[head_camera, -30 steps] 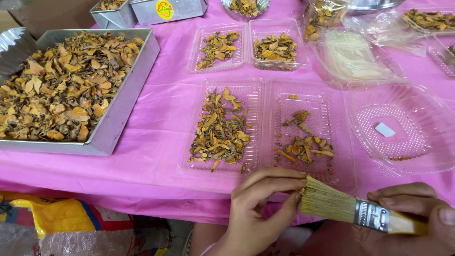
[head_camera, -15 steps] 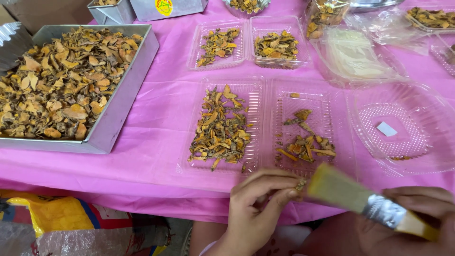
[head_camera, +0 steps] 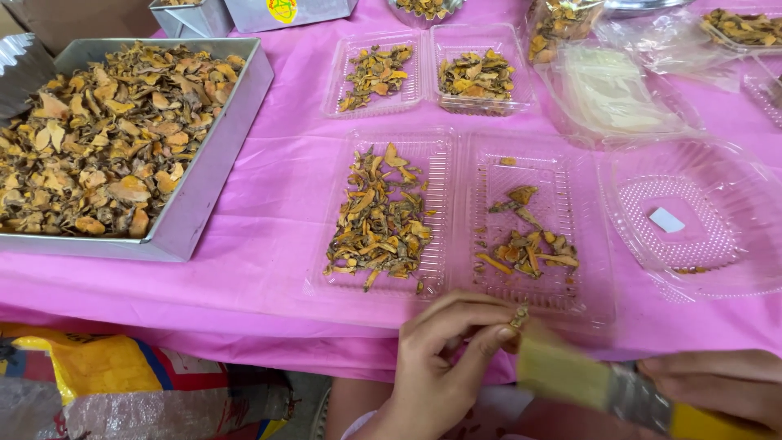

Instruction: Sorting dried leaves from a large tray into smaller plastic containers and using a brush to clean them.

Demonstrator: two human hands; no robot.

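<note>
**Brushing a dried piece clean at the near edge of the desk**

At the far left of the pink-covered desk [head_camera: 269, 212], a large metal tray [head_camera: 213, 167] holds a deep heap of dried orange-brown slices [head_camera: 98, 147], the bulk stock by the look of it. Right of it, in the middle, lies an open clear clamshell box: its left half [head_camera: 383, 216] is well filled with thin dried strips, while its right half [head_camera: 529, 228] holds only a small scatter. Behind these sit two smaller clear boxes [head_camera: 432, 69], each partly filled. Farther right a round clear lid [head_camera: 692, 220] lies open with a small white tag inside.

Along the near edge, just in front of the clamshell, the left hand [head_camera: 444, 367] pinches a small dried piece [head_camera: 518, 316] between thumb and fingertips, its grip closed tight on it and raised a little off the cloth. Just right of it, the bristles of a flat paintbrush [head_camera: 570, 371] meet the piece; the brush is blurred, so it seems to be in mid-stroke. The right hand [head_camera: 717, 383] wraps the brush handle at the frame's lower corner, its grip clamped on it.

The step in hand looks like dusting single pieces one at a time. The next move probably calls for turning the piece to brush its other face, then setting it in the sparser right half, keeping the pinch light so the brittle slice does not snap.
</note>
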